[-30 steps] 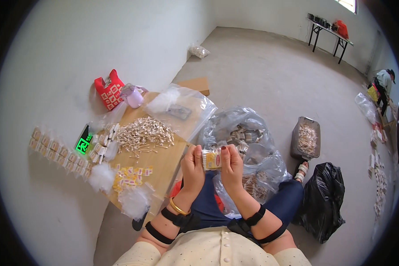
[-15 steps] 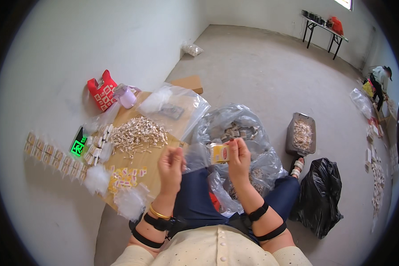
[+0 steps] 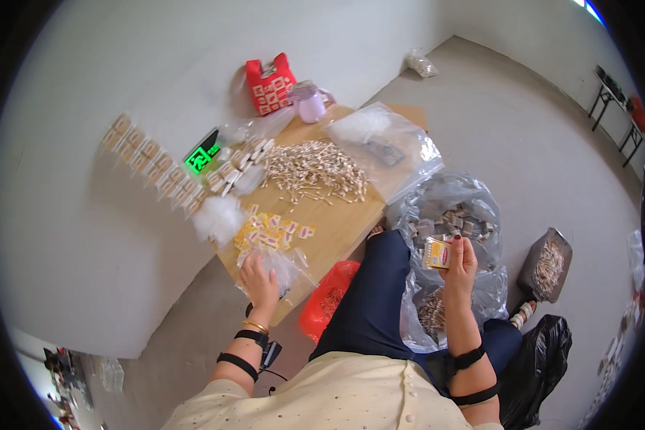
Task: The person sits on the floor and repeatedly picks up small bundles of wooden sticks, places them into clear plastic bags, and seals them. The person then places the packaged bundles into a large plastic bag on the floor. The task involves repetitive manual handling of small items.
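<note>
Looking down from the head camera, I log the right hand (image 3: 460, 266) nearest, raised over the lap, fingers clamped around a small yellow box (image 3: 437, 253) with a red mark on its face. Just beyond it lies a large clear plastic bag (image 3: 473, 287) draped across the knee, holding many small brownish pieces; I cannot tell what they are. The two hands are well apart. The left hand (image 3: 259, 278) is out on the near corner of the low wooden board (image 3: 337, 222), palm down on a small clear plastic bag (image 3: 283, 265); whether the fingers pinch it or merely rest on it I cannot tell. Just past that bag sits a cluster of small yellow boxes (image 3: 272, 231). Farther up the board is a wide heap of wooden matchsticks (image 3: 312, 172). To the far right on the floor stands a dark tray (image 3: 548, 261) with more sticks.
</note>
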Motion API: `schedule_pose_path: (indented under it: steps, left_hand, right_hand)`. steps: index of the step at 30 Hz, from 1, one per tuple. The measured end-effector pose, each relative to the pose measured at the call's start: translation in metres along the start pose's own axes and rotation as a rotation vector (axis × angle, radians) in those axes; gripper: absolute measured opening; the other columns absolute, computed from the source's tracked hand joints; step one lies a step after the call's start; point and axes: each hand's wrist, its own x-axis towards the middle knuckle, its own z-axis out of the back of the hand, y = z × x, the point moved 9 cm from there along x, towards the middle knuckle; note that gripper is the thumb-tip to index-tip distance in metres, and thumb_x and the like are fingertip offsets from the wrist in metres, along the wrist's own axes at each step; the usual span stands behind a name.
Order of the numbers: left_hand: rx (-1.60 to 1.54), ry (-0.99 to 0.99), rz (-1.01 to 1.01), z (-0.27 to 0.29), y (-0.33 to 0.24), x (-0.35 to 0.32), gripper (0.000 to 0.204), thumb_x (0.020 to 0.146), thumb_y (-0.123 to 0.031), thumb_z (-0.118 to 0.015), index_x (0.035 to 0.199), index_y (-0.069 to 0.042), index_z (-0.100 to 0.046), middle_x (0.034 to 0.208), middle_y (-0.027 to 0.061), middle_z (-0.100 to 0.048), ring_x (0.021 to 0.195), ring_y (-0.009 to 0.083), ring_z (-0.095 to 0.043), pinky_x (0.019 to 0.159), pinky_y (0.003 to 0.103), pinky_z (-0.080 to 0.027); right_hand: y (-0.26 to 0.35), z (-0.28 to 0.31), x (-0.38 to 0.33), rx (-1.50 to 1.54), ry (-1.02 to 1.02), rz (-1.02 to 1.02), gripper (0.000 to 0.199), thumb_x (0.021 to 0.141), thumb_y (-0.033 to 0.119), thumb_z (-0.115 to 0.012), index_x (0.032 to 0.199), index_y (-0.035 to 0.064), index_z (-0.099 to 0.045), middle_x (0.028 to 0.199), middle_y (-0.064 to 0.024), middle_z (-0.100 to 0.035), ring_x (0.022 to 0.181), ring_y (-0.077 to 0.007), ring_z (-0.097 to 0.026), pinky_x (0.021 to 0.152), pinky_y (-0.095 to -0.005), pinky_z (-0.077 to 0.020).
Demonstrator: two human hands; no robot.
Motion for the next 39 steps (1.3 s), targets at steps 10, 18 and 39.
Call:
schedule_pose_path:
  steps: [10, 18, 39]
  left_hand:
    - [-0.061, 0.296, -0.258, -0.075, -0.007, -0.046, 0.083, 0.093, -0.051, -0.042, 0.146, 0.006, -0.015, 0.153, 0.0277, -0.013, 0.143, 0.0418, -0.010, 0.115, 0.052, -0.006]
    - [-0.560, 0.107, -0.293, 0.040, -0.096, 0.004, 0.068, 0.088, -0.043, -0.059, 0.135, 0.002, -0.037, 0.136, 0.0235, -0.040, 0.131, 0.0362, -0.035, 0.109, 0.046, -0.025]
    - [-1.332, 0.396, 0.124, 0.003, -0.155, 0.054, 0.016, 0.088, -0.022, -0.070, 0.080, -0.009, -0.065, 0.067, -0.0091, -0.049, 0.058, 0.0002, -0.037, 0.051, 0.019, -0.029]
  right_hand:
    - [-0.024, -0.040, -0.004, -0.134, 0.110, -0.034, 0.033, 0.100, 0.035, -0.049, 0.083, 0.0083, -0.056, 0.065, 0.0041, -0.051, 0.051, -0.0014, -0.043, 0.044, -0.0179, -0.0323]
    - [-0.032, -0.093, -0.007, -0.367, 0.242, 0.149, 0.023, 0.099, 0.021, -0.051, 0.087, 0.0022, -0.059, 0.069, -0.0012, -0.056, 0.066, -0.0065, -0.048, 0.060, -0.0243, -0.0409]
    - [-0.034, -0.031, 0.020, -0.333, 0.109, 0.125, 0.028, 0.100, 0.023, -0.050, 0.084, 0.0018, -0.057, 0.068, 0.0008, -0.054, 0.064, -0.0063, -0.047, 0.058, -0.0245, -0.0395]
